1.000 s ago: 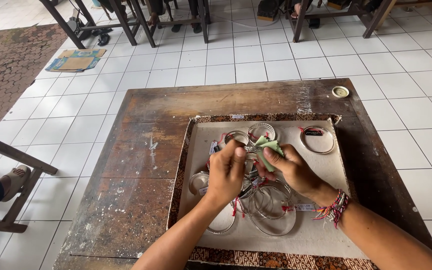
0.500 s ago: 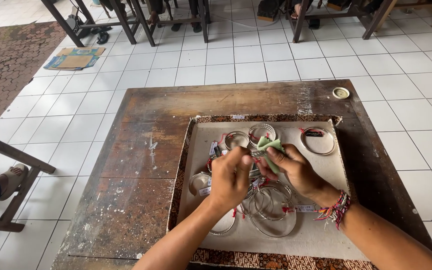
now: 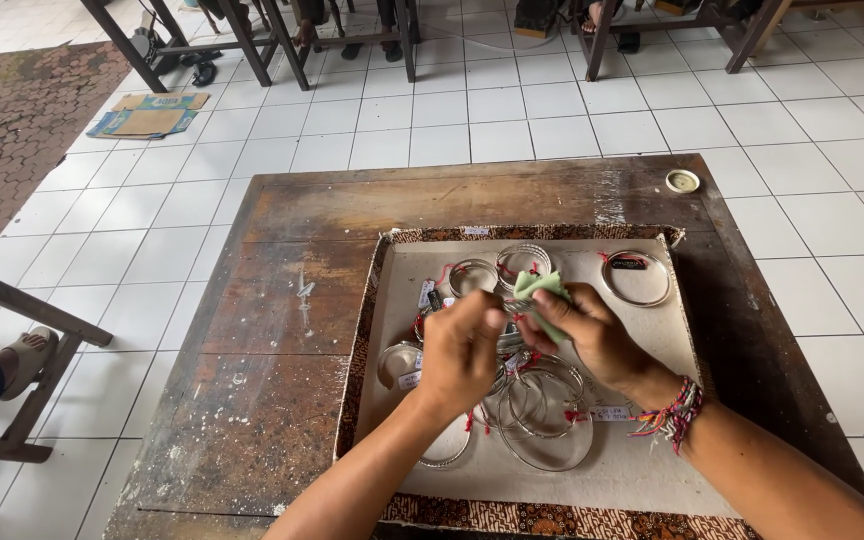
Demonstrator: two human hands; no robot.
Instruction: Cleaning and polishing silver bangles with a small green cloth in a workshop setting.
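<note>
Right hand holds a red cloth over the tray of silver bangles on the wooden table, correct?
Not quite: the cloth in the right hand is pale green, not red, as the head view shows. It is held over the tray of silver bangles on the wooden table.

A worn wooden table (image 3: 282, 300) sits on white floor tiles (image 3: 552, 110). There's a small round lid (image 3: 683, 181) near its far corner, flattened cardboard (image 3: 149, 114) on the floor beyond, and a sandalled foot (image 3: 24, 358) at left.

left hand (image 3: 460, 345) slid lower, green cloth (image 3: 540, 292) more exposed
</note>
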